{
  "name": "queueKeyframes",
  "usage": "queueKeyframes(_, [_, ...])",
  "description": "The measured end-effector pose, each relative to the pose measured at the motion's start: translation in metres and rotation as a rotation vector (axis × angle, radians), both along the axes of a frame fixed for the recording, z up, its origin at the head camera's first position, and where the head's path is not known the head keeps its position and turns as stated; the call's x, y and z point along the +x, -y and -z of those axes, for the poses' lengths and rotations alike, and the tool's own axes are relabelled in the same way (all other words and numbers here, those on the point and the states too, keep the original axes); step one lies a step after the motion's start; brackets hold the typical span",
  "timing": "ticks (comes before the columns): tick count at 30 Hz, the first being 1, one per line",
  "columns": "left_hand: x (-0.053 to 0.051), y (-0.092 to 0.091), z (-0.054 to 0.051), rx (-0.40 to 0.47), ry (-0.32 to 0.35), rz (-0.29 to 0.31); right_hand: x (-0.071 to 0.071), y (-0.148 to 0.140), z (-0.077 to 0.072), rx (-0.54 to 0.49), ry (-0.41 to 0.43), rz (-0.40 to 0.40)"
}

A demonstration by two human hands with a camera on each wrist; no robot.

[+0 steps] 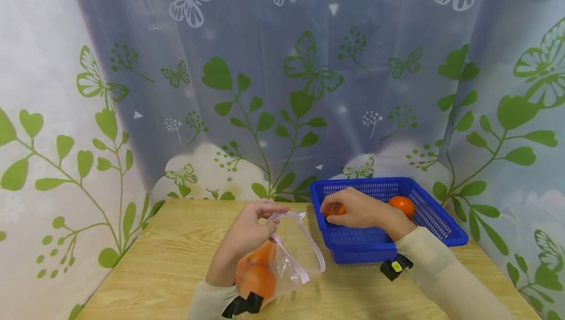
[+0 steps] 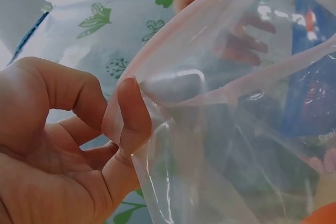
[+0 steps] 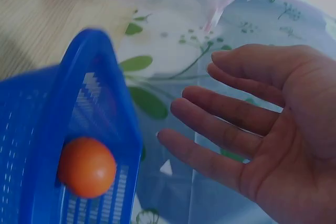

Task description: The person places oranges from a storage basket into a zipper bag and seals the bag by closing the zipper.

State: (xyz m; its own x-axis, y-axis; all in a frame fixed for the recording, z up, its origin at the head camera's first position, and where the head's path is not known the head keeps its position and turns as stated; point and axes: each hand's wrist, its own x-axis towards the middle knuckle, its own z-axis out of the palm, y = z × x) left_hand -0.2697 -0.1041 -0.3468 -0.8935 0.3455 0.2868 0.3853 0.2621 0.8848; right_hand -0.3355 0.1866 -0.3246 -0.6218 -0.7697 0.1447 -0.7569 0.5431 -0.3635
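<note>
My left hand (image 1: pixel 253 226) pinches the pink-edged mouth of a clear plastic bag (image 2: pixel 231 145) between thumb and fingers. Several oranges (image 1: pixel 256 280) lie in the bag's lower part, partly behind the left wrist. Over the left side of a blue plastic basket (image 1: pixel 363 249) is my right hand (image 1: pixel 362 209). In the right wrist view that hand's fingers (image 3: pixel 220 124) are spread and loosely extended, with nothing held. An orange (image 3: pixel 87 167) sits in the basket's corner, apart from the fingers; in the head view it shows partly behind the hand.
Another orange (image 1: pixel 401 207) lies at the basket's right side, with a further one partly hidden by the right wrist. The basket stands on a wooden table (image 1: pixel 154 261), close to a patterned curtain (image 1: pixel 265 114) behind.
</note>
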Motion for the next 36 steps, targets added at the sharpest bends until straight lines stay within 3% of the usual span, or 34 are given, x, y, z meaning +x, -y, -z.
queueKeyframes(7, [0.005,0.000,-0.004,0.002,0.015,-0.021,-0.010,-0.020,0.001,0.069,-0.016,0.051])
queueKeyframes(15, [0.007,-0.001,-0.005,0.045,0.127,0.041,-0.020,-0.039,0.003,0.115,0.009,0.127])
queueKeyframes(22, [0.006,-0.005,-0.001,0.025,0.149,0.095,-0.026,-0.050,0.009,0.131,0.035,0.174])
queueKeyframes(29, [0.003,-0.012,0.002,0.059,0.201,0.076,-0.031,-0.058,0.010,0.141,0.014,0.198])
queueKeyframes(36, [0.000,-0.014,0.006,0.039,0.245,0.068,-0.036,-0.068,0.015,0.156,0.016,0.232])
